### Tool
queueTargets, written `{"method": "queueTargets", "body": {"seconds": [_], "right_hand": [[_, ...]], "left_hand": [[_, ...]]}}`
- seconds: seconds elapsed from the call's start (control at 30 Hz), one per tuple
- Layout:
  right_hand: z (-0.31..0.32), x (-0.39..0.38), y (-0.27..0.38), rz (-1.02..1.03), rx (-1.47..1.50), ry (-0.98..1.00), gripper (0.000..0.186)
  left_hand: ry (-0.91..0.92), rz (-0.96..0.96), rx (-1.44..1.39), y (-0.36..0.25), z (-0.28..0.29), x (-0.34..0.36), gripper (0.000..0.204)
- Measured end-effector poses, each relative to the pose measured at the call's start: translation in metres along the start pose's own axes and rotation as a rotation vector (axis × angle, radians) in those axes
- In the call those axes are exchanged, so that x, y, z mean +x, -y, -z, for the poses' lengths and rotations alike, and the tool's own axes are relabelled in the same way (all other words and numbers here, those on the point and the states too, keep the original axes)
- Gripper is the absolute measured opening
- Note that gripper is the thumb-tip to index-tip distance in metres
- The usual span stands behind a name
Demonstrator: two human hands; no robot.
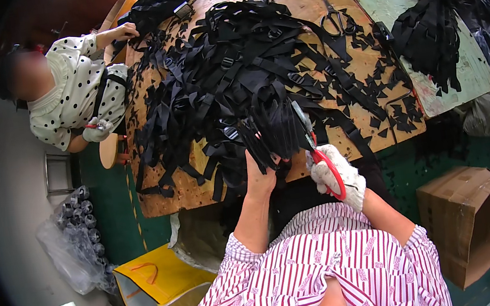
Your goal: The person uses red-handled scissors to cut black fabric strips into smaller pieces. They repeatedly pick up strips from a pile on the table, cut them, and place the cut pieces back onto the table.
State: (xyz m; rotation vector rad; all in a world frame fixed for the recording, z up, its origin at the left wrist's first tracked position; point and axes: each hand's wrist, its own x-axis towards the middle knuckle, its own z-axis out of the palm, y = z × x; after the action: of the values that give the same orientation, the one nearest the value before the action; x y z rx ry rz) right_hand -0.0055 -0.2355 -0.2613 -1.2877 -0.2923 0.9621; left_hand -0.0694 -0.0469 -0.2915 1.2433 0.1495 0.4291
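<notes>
My bare left hand [260, 172] is closed around a bundle of black webbing straps [272, 124] at the near edge of the table; some fingers are hidden behind the straps. In a white glove, my right hand [336, 175] grips red-handled scissors [328, 170]. Their blades point up and away, right beside the bundle. Beyond my hands spreads a large heap of black straps [233, 61], with a few plastic buckles [227, 62] among them. Small black triangular offcuts [401, 114] lie scattered over the wood.
Black-handled scissors [336, 20] lie on the wooden table [195, 153]. At the left a co-worker in a dotted top [78, 82] handles other straps. More straps [430, 29] lie on a green board [476, 73]. An open cardboard box [451, 212] and a yellow bag [162, 275] stand below.
</notes>
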Motion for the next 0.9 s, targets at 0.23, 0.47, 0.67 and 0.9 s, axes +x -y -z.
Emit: {"method": "queueTargets", "body": {"seconds": [0.23, 0.47, 0.67, 0.9], "right_hand": [[-0.008, -0.002, 0.009, 0.016, -0.041, -0.079, 0.057], [-0.001, 0.002, 0.009, -0.014, 0.178, -0.098, 0.036], [0.018, 0.01, 0.015, 0.081, 0.198, -0.066, 0.063], [0.016, 0.002, 0.0, 0.063, 0.346, -0.106, 0.049]], "left_hand": [[-0.081, 0.055, -0.001, 0.01, 0.005, -0.007, 0.057], [-0.144, 0.229, -0.042, -0.005, -0.004, -0.008, 0.049], [-0.083, 0.263, -0.188, -0.012, 0.004, -0.014, 0.049], [0.108, 0.347, -0.242, -0.028, 0.044, -0.002, 0.059]]}}
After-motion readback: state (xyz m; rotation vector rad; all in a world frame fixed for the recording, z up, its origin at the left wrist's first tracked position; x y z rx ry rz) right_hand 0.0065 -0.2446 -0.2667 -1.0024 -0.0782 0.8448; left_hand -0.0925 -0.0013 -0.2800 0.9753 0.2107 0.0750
